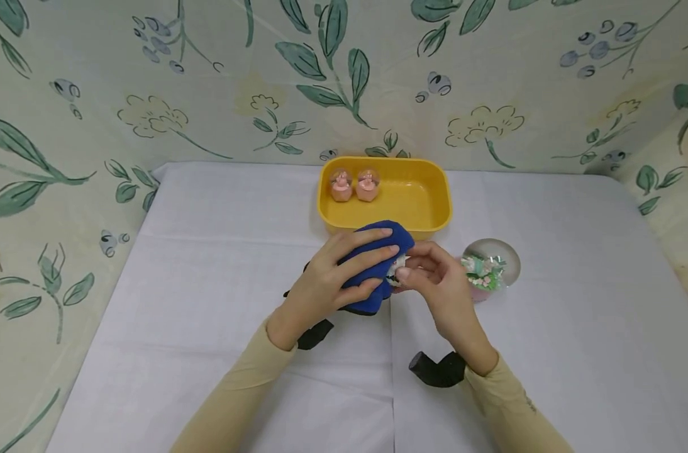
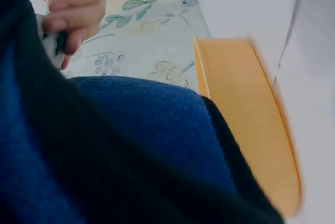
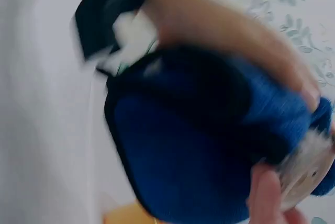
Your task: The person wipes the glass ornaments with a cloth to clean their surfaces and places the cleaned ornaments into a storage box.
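Note:
My left hand [image 1: 327, 272] grips a blue cloth [image 1: 399, 236] with dark edging, its fingers spread over the top. The cloth wraps round a small whitish ornament [image 1: 397, 272], largely hidden. My right hand [image 1: 447, 296] pinches the ornament's uncovered side between thumb and fingers. In the right wrist view, blurred, the ornament [image 3: 306, 174] pokes out beside the blue cloth [image 3: 172, 150]. The left wrist view is mostly filled by the cloth [image 2: 152, 111]. Just right of my right hand stands a larger snow globe [image 1: 493, 264] with flowers inside and a pink base.
Beyond my hands, a yellow tray [image 1: 414, 202] stands at the back of the white-covered table [image 1: 219, 251]. Two small pink globes, one left [image 1: 341, 185] and one right [image 1: 368, 185], sit in its left part. Floral fabric [image 1: 389, 82] hangs behind.

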`<state>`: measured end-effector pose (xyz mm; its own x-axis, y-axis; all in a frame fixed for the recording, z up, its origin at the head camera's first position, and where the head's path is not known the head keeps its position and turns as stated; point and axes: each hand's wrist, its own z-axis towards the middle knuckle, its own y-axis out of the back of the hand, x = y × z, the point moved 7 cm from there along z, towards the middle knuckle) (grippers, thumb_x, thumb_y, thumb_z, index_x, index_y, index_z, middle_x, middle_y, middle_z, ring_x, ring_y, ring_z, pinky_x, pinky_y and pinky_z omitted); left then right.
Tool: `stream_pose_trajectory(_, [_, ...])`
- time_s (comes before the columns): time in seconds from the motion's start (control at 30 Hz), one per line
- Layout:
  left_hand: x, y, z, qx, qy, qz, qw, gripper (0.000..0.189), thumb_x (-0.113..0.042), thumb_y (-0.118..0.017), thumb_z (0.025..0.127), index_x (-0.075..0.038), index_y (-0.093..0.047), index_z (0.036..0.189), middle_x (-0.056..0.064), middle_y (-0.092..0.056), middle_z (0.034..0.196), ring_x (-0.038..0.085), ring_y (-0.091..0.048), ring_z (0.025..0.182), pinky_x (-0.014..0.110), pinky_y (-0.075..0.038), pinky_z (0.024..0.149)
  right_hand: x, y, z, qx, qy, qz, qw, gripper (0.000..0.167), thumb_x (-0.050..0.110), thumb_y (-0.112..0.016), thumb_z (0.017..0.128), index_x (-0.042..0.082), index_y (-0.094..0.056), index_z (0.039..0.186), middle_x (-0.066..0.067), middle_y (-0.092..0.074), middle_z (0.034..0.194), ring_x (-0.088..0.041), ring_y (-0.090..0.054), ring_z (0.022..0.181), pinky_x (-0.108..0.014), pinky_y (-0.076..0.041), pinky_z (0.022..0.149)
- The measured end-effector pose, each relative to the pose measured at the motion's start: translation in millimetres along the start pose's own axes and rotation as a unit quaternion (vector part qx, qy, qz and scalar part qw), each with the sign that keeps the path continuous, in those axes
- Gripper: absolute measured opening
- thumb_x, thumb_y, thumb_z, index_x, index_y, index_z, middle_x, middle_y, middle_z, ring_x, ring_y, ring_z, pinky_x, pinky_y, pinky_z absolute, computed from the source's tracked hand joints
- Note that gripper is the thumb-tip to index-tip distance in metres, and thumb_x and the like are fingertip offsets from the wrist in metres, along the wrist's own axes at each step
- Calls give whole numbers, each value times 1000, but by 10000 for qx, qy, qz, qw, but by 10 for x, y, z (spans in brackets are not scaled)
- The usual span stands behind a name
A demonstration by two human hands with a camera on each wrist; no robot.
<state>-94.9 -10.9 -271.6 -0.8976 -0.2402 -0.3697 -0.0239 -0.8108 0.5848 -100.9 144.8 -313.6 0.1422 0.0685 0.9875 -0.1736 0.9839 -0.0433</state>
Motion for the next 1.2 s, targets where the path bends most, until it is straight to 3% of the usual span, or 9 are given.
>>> stream_pose_trajectory(0.13, [30, -24, -27, 6, 126, -49, 9999, 41, -35, -52, 99, -4, -59, 126, 13, -49, 136, 25, -48, 121, 35, -38, 105, -43, -22, -3, 59, -483, 31, 9988, 20, 2, -58, 92, -4, -51, 109, -13, -64, 91, -23, -65, 72, -38, -58, 69])
stream_pose_trajectory(0.33, [84, 20, -51, -269, 504, -649, 9963, 42, -35, -51, 99, -3, -59, 125, 14, -48, 136, 27, -44, 127, 38, -38, 105, 91, -66, -39, 545, 828, -714, 9925, 44, -9, -63, 86, -8, -44, 126, -14, -54, 113, -19, -62, 92, -28, -54, 82])
stream_pose_trajectory(0.43, [99, 56, -49, -416, 598, -905, 9932, 42, -34, -52, 99, -2, -59, 124, 14, -48, 136, 28, -43, 127, 39, -39, 104, 195, -74, -55, 706, 1841, -1324, 9714, 53, 4, -70, 86, -8, -43, 130, -15, -51, 125, -18, -59, 104, -26, -50, 89])
stream_pose_trajectory(0.57, [88, 75, -30, -440, 552, -1015, 9923, 42, -34, -52, 99, -1, -59, 124, 15, -49, 136, 28, -44, 127, 40, -39, 104, 315, -65, -56, 659, 3022, -1944, 9309, 59, 30, -71, 87, -12, -50, 122, -21, -58, 117, -18, -62, 99, -26, -51, 86])
stream_pose_trajectory(0.7, [62, 71, -15, -339, 489, -931, 9939, 42, -34, -52, 99, -1, -59, 125, 15, -49, 136, 28, -45, 126, 39, -39, 104, 353, -45, -47, 437, 3446, -2213, 9112, 61, 38, -73, 84, -12, -57, 114, -19, -64, 103, -18, -65, 86, -21, -53, 81])
stream_pose_trajectory(0.77, [53, 70, -11, -295, 471, -866, 9947, 43, -34, -51, 99, -1, -58, 125, 15, -49, 136, 27, -45, 126, 38, -39, 104, 337, -39, -38, 394, 3355, -2082, 9179, 61, 38, -74, 82, -12, -57, 112, -18, -66, 98, -19, -65, 81, -21, -54, 78])
stream_pose_trajectory(0.87, [38, 73, 3, -225, 420, -758, 9960, 43, -35, -51, 99, -1, -58, 126, 15, -48, 136, 27, -45, 126, 38, -39, 104, 280, -30, -20, 365, 2910, -1658, 9415, 60, 37, -77, 79, -12, -57, 109, -15, -67, 92, -17, -65, 76, -22, -55, 73])
stream_pose_trajectory(1.07, [11, 56, 15, -76, 217, -493, 9985, 44, -36, -49, 99, -2, -58, 126, 15, -49, 136, 26, -47, 123, 36, -39, 105, 129, 0, 13, 166, 1348, -829, 9873, 35, 6, -77, 80, -11, -57, 103, -6, -65, 85, -14, -65, 70, -25, -56, 65])
stream_pose_trajectory(1.2, [7, 43, 7, -87, 161, -446, 9988, 43, -34, -49, 100, -1, -58, 126, 15, -50, 135, 26, -49, 122, 36, -39, 104, 42, 0, 25, 71, 275, -365, 9989, 20, -5, -65, 83, -10, -56, 100, -9, -63, 76, -20, -64, 59, -31, -57, 59])
